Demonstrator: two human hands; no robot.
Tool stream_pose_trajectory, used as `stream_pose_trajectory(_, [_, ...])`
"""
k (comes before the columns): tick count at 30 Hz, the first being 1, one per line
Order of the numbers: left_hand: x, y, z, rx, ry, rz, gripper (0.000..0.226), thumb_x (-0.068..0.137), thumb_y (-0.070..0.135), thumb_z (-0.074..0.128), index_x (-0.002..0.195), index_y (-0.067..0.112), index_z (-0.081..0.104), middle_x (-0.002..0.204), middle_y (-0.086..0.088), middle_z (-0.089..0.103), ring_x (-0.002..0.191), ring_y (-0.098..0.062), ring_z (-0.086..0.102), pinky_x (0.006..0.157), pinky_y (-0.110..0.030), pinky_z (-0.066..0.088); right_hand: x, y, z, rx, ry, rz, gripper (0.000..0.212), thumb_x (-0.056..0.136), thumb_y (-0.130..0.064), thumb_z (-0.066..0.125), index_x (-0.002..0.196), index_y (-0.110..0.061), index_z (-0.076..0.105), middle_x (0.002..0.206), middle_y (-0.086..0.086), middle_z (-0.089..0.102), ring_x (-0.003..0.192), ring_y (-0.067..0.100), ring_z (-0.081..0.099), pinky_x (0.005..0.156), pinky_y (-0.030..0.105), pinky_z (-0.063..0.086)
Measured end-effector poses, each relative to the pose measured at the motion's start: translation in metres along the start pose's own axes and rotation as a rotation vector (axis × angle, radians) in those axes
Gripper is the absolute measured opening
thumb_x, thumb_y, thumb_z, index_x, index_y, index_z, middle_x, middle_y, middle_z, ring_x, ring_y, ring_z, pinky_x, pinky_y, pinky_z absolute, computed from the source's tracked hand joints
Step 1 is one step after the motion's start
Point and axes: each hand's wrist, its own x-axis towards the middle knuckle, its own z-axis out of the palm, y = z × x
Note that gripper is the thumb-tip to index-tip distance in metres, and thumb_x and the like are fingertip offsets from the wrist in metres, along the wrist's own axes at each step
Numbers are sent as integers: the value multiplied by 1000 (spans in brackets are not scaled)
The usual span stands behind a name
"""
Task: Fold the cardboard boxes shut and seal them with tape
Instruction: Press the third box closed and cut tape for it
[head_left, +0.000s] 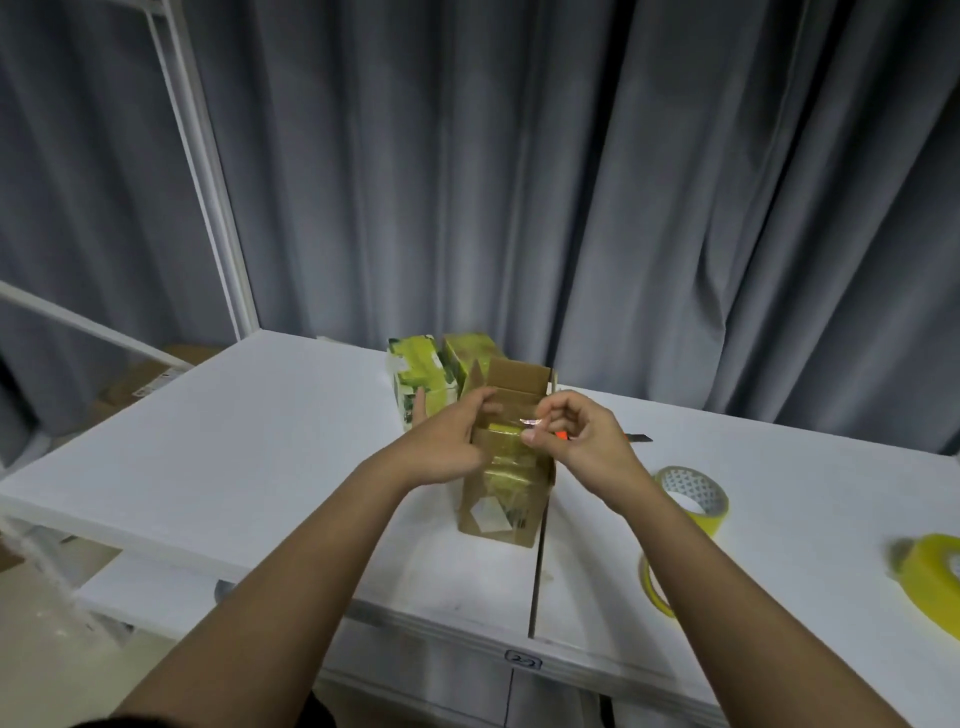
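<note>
Box (501, 499) gripped by both hands

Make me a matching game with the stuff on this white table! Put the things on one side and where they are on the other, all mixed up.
Things:
1. brown cardboard box with its flaps up
2. yellow tape roll with a white patterned core
3. yellow-green printed boxes
4. thin clear strip of tape

Places:
A. at the back of the white table, behind the open box
B. stretched between the left hand and the right hand
C. in the middle, under both hands
D. lying to the right of the open box

Pairs: 1-C, 2-D, 3-A, 4-B
</note>
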Motion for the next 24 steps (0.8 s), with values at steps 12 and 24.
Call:
stream_pose_trajectory(12, [18, -13, 6, -33, -112, 38, 71, 83, 7, 59, 142, 28, 27, 117, 21, 60, 125, -1, 42, 116, -40, -9, -2, 14, -3, 109, 34, -34, 26, 75, -3, 78, 81, -23, 62, 71, -6, 64, 64, 9, 60, 67, 17, 50])
stream_pose_trajectory(24, [20, -17, 17, -268, -4, 58, 39, 89, -3, 56, 120, 21, 54, 104, -9, 64, 99, -20, 62, 86, -28, 52, -13, 11, -1, 134, -67, -14, 39, 74, 4, 76, 97, -20, 56, 92, 0, 57, 74, 8, 60, 71, 18, 49])
